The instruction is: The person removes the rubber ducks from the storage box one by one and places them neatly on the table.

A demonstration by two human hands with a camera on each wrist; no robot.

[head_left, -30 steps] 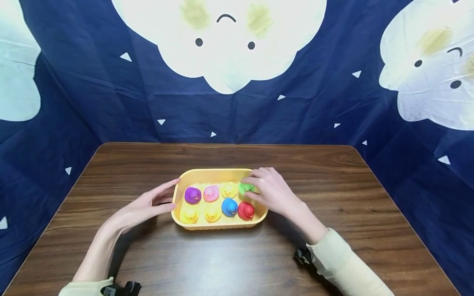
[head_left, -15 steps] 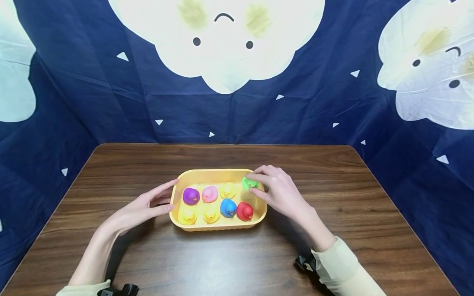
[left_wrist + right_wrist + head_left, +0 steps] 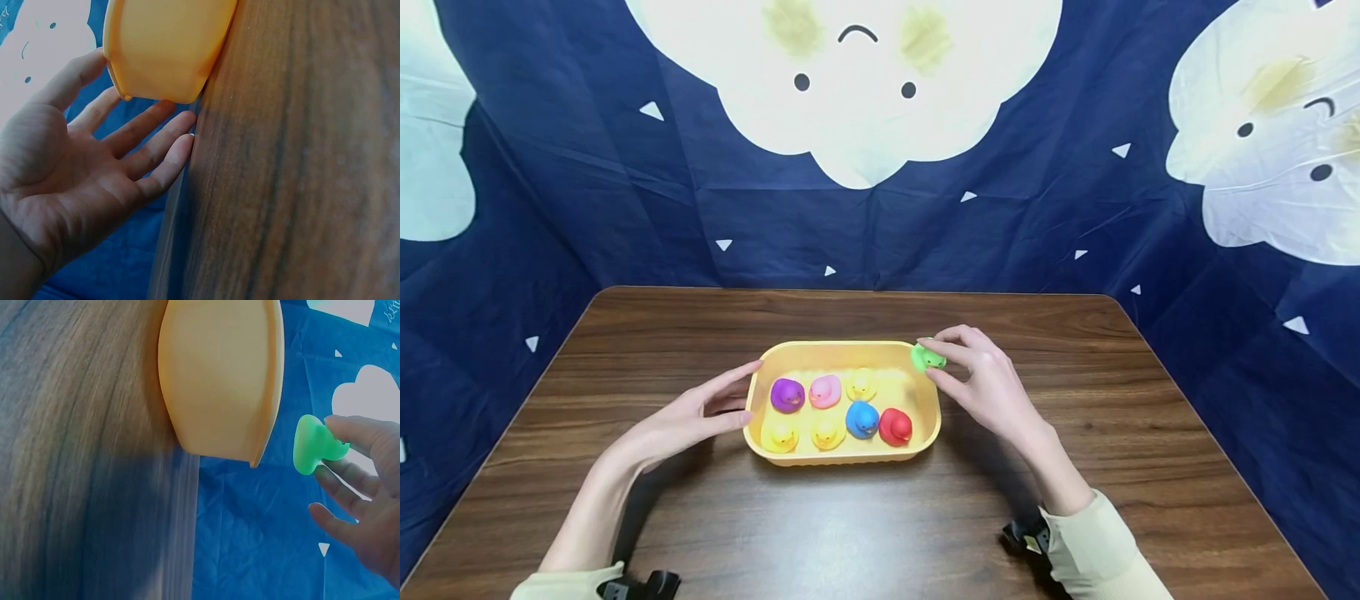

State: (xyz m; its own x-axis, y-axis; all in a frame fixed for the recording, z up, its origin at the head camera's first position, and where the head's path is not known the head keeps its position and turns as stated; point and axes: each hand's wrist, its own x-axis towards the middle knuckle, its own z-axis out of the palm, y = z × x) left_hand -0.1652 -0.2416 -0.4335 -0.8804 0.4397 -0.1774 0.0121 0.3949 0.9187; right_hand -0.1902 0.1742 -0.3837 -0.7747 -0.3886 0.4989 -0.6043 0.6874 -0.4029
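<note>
My right hand (image 3: 988, 385) pinches a green rubber duck (image 3: 927, 358) between thumb and fingers, and in the head view the duck overlaps the far right corner of a yellow plastic basin (image 3: 831, 358). The right wrist view has the green duck (image 3: 307, 445) raised above rim height, apart from the basin's wall. Against the basin's left end rests my left hand (image 3: 696, 410), thumb and fingers spread, fingertips at the rim. Inside the basin sit a purple duck (image 3: 787, 396), a pink duck (image 3: 825, 392), a blue duck (image 3: 862, 420), a red duck (image 3: 896, 427) and several yellow ducks (image 3: 828, 432).
The basin stands on a brown wood-grain table (image 3: 842, 533), around the middle of its width. Behind it and at both sides hangs a dark blue cloth (image 3: 872, 233) printed with white clouds. A black wrist strap (image 3: 1026, 535) shows near the right sleeve.
My right hand has lifted the green duck from the basin's right side, up and outward to the far right corner. The left hand has stayed at the left end.
</note>
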